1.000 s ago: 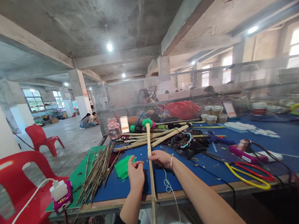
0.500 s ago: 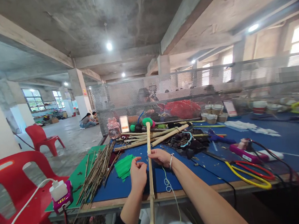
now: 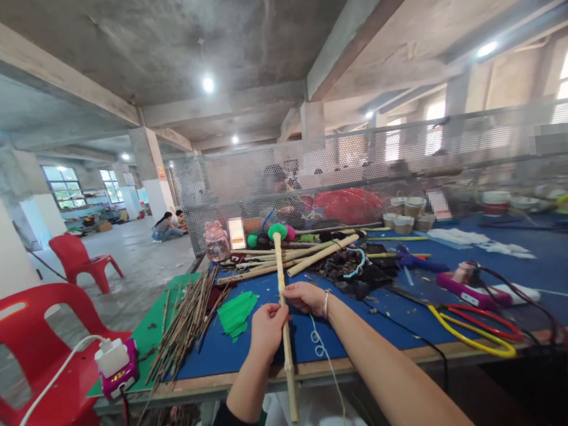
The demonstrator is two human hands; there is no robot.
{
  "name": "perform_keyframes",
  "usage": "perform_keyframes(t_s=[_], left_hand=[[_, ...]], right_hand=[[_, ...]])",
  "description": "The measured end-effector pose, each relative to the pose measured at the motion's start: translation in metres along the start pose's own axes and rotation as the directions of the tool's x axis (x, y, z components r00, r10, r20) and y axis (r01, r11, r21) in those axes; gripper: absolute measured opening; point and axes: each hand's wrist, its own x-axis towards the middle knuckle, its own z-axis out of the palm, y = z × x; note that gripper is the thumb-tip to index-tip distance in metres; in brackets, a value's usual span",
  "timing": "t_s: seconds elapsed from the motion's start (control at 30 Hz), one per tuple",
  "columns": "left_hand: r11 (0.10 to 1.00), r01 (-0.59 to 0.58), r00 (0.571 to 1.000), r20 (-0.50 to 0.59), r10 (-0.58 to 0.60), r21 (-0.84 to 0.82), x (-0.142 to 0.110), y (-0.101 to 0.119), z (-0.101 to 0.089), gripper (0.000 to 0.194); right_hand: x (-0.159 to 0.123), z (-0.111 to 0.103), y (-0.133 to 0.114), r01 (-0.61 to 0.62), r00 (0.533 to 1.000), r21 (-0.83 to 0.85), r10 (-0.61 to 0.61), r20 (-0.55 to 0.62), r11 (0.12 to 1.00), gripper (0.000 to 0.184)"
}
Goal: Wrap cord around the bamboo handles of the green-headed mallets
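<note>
A long bamboo stick (image 3: 287, 346) runs from my lap out over the blue table (image 3: 560, 267), its far end near a green ball (image 3: 279, 229). My right hand (image 3: 306, 297) is closed around the stick at its middle, and a thin white string (image 3: 322, 353) hangs down from that hand. My left hand (image 3: 266, 327) pinches the stick just below the right hand. A folded piece of green fabric (image 3: 237, 312) lies just left of my hands.
A bundle of thin twigs (image 3: 186, 319) lies on the green mat at the table's left. More bamboo sticks (image 3: 318, 256), dark scraps, a glue gun (image 3: 465, 292) and yellow and red hoops (image 3: 476, 335) lie right. Red chairs (image 3: 44, 390) stand left. People sit behind a mesh screen (image 3: 360, 165).
My left hand has moved right, from beside the stick onto it, and now grips it. The stick has shifted slightly; my right hand keeps its hold.
</note>
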Motion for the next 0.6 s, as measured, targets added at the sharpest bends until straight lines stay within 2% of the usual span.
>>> perform_keyframes(t_s=[0.07, 0.13, 0.2, 0.3, 0.37, 0.43, 0.5, 0.6], left_hand=[[0.996, 0.048, 0.997, 0.064, -0.043, -0.081, -0.0004, 0.0016, 0.0000, 0.026], [0.990, 0.077, 0.993, 0.097, -0.066, -0.114, -0.0008, 0.0023, 0.0003, 0.029], [0.993, 0.074, 0.996, 0.063, -0.068, -0.095, -0.0006, 0.0016, 0.0008, 0.028], [1.000, 0.020, 0.998, -0.057, -0.021, -0.024, 0.0011, -0.0009, 0.0013, 0.028], [1.000, -0.005, 0.997, -0.082, 0.005, -0.004, 0.0020, -0.0017, 0.0013, 0.030], [0.999, 0.019, 0.999, -0.042, -0.021, -0.046, 0.0017, -0.0010, 0.0011, 0.028], [0.984, 0.080, 0.997, 0.024, -0.077, -0.159, 0.0002, 0.0003, 0.0009, 0.027], [0.941, 0.161, 0.984, 0.129, -0.127, -0.299, -0.0029, 0.0008, 0.0021, 0.028]], right_hand=[[-0.0010, 0.0011, -0.0012, -0.005, 1.000, 0.026, 0.004, 0.029, 1.000, 0.030], [0.0001, 0.0028, -0.0009, 0.015, 1.000, 0.026, -0.015, 0.009, 1.000, 0.030], [0.0029, 0.0047, 0.0007, 0.043, 0.998, -0.002, -0.043, -0.041, 0.999, 0.031], [0.0068, 0.0067, 0.0023, 0.063, 0.990, -0.053, -0.069, -0.125, 0.997, 0.032], [0.0073, 0.0069, 0.0018, 0.049, 0.988, -0.050, -0.055, -0.145, 0.998, 0.032], [0.0058, 0.0064, 0.0002, 0.018, 0.994, -0.001, -0.018, -0.104, 1.000, 0.031], [0.0033, 0.0057, -0.0014, -0.005, 1.000, 0.070, 0.007, -0.021, 0.998, 0.030], [0.0012, 0.0052, -0.0018, 0.010, 0.999, 0.109, -0.014, 0.033, 0.994, 0.030]])
